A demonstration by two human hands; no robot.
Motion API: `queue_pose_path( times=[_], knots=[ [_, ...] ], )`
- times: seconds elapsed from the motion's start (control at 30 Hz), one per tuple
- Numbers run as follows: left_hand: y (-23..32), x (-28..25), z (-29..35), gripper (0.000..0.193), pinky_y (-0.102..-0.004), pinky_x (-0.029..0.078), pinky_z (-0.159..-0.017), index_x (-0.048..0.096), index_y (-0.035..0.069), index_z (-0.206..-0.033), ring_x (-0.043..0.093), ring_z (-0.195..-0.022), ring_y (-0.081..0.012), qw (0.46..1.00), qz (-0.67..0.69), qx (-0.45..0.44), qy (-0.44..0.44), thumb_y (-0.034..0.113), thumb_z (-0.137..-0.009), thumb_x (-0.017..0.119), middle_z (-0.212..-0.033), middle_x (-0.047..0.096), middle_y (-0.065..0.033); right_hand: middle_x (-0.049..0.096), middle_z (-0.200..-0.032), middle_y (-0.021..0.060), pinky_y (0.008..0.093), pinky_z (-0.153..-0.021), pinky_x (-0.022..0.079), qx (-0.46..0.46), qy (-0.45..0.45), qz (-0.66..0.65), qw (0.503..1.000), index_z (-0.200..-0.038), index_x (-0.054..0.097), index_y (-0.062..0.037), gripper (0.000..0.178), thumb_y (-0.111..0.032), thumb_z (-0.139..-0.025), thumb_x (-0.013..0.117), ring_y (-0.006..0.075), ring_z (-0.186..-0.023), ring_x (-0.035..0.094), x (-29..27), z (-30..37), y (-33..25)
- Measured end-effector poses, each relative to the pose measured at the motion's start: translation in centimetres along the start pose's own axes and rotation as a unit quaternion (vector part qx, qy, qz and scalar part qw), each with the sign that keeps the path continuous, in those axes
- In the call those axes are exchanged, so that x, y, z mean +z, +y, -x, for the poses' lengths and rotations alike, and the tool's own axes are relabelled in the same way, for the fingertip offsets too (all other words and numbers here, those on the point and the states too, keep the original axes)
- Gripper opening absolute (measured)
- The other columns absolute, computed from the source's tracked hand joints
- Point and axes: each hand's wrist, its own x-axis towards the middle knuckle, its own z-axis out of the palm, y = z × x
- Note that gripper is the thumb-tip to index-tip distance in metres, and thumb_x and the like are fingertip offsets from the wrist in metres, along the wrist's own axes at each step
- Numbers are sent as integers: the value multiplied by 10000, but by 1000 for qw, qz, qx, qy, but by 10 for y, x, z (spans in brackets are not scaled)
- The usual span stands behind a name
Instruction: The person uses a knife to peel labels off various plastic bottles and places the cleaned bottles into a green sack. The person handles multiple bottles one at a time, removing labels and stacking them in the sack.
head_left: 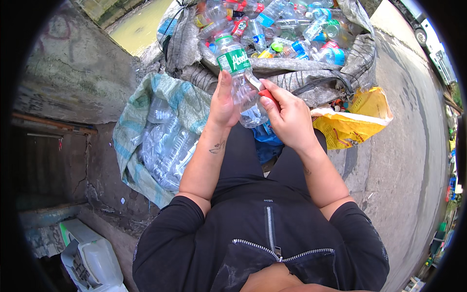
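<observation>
My left hand (224,104) is wrapped round a clear plastic bottle (245,97), its thumb up along the side. The bottle leans away from me, with a green label and green at its neck, and its base points toward my lap. In my right hand (292,117) is a knife (269,96) with a red handle. Its short blade lies against the bottle's side, just below the label. Whether the blade has cut into anything, I cannot tell. Beyond the bottle stands a big grey sack (187,53) full of mixed plastic bottles with coloured labels.
At the left, a pale striped sack (129,146) holds clear bottles without labels. A yellow bag (352,124) with small coloured pieces inside sits at the right. Something blue (267,146) lies between my legs. A concrete wall (73,73) rises at far left, above a grey plastic container (92,258).
</observation>
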Motion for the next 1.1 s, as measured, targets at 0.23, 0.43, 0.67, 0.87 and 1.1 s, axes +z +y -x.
queue_pose_path(
  times=[0.23,0.43,0.67,0.87,1.1],
  knots=[
    [2,2,1,544,-344,472,-852,358,153,-1344,573,-1008,-164,998,-36,53,-11,509,-947,466,-1150,554,-37,632,-852,90,418,-637,509,-41,-8,139,989,-1249,562,-108,403,-285,-887,566,310,-719,641,-17,8,-16],
    [7,7,6,539,-350,469,-868,335,148,-1361,561,-1035,-163,998,-35,42,-16,470,-954,481,-1154,546,-42,630,-846,85,404,-626,510,-34,-2,136,990,-1248,563,-104,400,-273,-885,569,306,-716,642,-20,9,-20],
    [-13,36,21,574,-362,463,-879,305,158,-1378,545,-1070,-165,996,-68,45,-39,462,-939,517,-1205,522,-53,653,-921,92,365,-641,512,-35,112,36,992,-1262,557,-85,389,-228,-900,557,283,-724,648,-9,2,-10],
    [-2,26,17,558,-385,474,-866,406,100,-1294,595,-998,-219,994,-91,57,-11,508,-925,505,-1117,575,-77,610,-756,43,205,-480,401,124,-32,-363,923,-1210,534,-22,321,-243,-1005,424,53,-524,499,-26,3,3],
    [-1,22,17,518,-370,492,-825,512,81,-1219,617,-908,-211,998,19,10,-66,517,-968,390,-1033,609,-69,571,-677,20,211,-459,379,127,-63,-360,922,-1083,526,-23,254,-239,-1009,415,49,-484,472,-34,5,-13]
  ],
)
